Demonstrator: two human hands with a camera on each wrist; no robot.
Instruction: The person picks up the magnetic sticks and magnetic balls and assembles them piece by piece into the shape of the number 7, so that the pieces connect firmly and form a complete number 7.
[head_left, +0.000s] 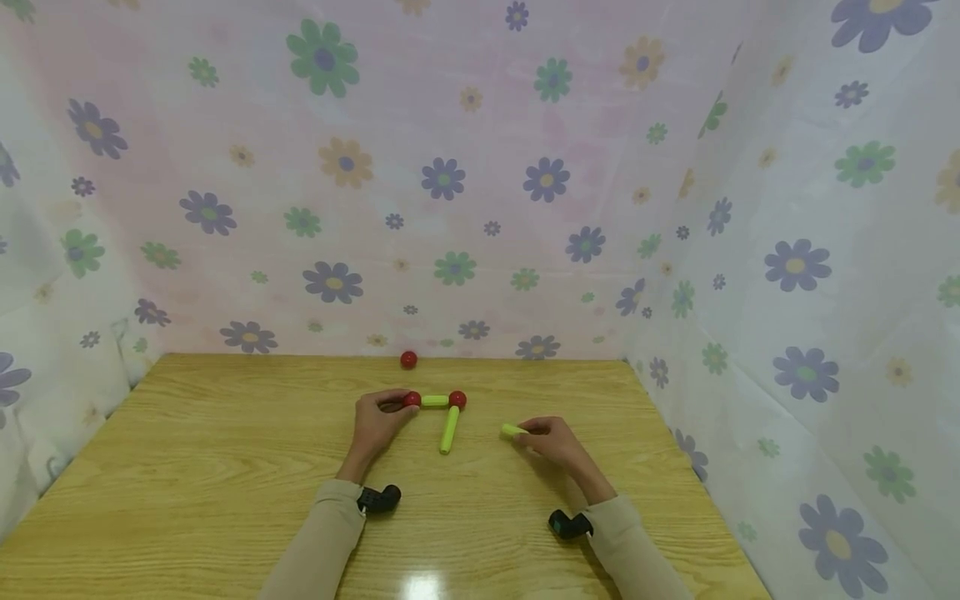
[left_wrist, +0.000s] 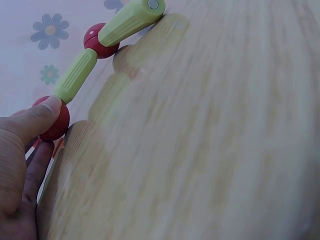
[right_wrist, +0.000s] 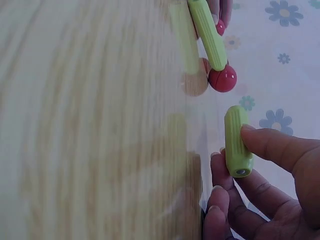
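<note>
My left hand (head_left: 377, 427) pinches a red ball (left_wrist: 61, 121) between thumb and fingers at the left end of a small joined piece. From that ball a ribbed yellow-green rod (head_left: 435, 401) runs right to a second red ball (head_left: 457, 400). Another yellow-green rod (head_left: 448, 430) extends from the second ball toward the near side, its free end showing a metal tip in the left wrist view. Apart from the piece, to its right, my right hand (head_left: 553, 440) holds a loose yellow-green rod (right_wrist: 236, 141) between thumb and fingers; a metal dot shows in its end.
A third red ball (head_left: 408, 360) sits alone near the back edge of the wooden table (head_left: 225, 467). Flower-patterned cloth (head_left: 495, 275) hangs behind the table and along both sides. Each wrist carries a black camera (head_left: 381, 499).
</note>
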